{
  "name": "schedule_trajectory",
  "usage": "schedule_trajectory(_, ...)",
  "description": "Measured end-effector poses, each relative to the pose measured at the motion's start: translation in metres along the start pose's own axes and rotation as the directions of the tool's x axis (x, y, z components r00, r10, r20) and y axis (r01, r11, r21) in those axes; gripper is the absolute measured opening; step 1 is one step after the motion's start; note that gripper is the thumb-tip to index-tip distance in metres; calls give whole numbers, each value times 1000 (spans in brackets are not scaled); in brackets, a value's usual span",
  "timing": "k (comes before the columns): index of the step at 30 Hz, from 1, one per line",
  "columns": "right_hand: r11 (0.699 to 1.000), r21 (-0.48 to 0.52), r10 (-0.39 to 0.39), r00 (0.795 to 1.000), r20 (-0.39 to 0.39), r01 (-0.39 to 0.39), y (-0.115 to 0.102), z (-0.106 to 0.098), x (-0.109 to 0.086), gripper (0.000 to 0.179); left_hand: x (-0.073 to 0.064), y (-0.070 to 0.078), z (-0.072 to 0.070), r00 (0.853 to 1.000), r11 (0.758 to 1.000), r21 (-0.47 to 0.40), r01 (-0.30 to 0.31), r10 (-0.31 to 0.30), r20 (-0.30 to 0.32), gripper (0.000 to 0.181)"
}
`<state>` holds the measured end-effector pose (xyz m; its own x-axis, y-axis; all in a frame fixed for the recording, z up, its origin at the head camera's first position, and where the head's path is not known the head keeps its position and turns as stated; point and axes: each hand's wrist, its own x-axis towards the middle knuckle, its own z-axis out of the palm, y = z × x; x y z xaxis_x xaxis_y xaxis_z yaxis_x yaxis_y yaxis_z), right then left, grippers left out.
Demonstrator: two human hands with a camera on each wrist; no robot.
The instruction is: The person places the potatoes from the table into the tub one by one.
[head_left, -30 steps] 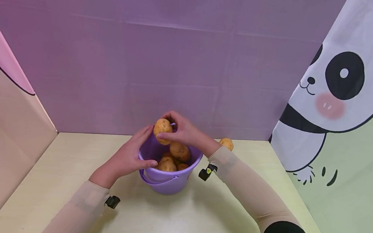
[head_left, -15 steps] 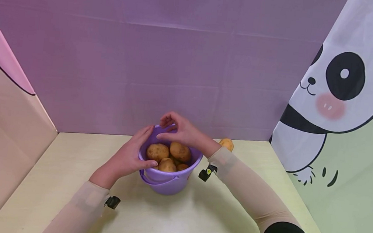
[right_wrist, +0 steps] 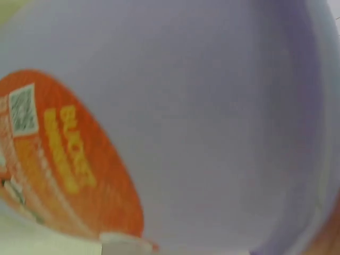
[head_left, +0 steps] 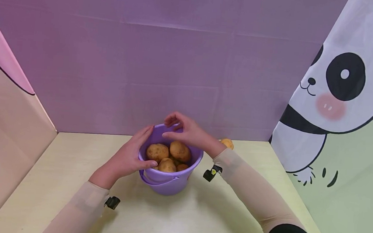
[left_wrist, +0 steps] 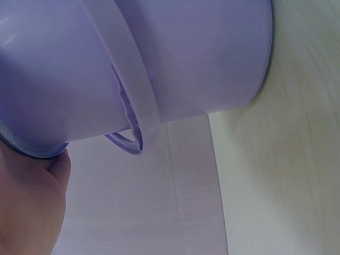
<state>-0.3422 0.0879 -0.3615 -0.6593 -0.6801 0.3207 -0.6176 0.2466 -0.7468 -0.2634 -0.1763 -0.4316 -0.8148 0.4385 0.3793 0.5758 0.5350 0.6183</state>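
Note:
A purple bucket (head_left: 167, 183) stands upright on the table with several potatoes inside. Two larger ones, a left potato (head_left: 157, 152) and a right potato (head_left: 180, 151), lie on top, with a smaller potato (head_left: 167, 164) in front. My left hand (head_left: 129, 157) holds the bucket's left rim, its thumb over the front edge; the left wrist view has that hand (left_wrist: 32, 196) at the rim. Over the back right of the bucket hovers my right hand (head_left: 190, 132), fingers loosely bent and nothing between them. An orange label (right_wrist: 79, 159) fills part of the right wrist view.
One more potato (head_left: 227, 143) lies on the table behind my right forearm, by the purple back wall (head_left: 174, 63). The bucket's handle (head_left: 159, 182) hangs down in front. A panda-printed panel (head_left: 346, 119) borders the table on the right, a pink and beige one on the left.
My right hand let go of a potato, which dropped into the bucket's left side. That hand then shifted slightly right. The left hand stayed at the rim.

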Motion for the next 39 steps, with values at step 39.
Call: schedule_trajectory(39, 964, -78, 211, 911, -353, -253, 91, -80, -122, 45, 1, 3, 3, 1000, 1000, 6, -1, 1, -20, 120)
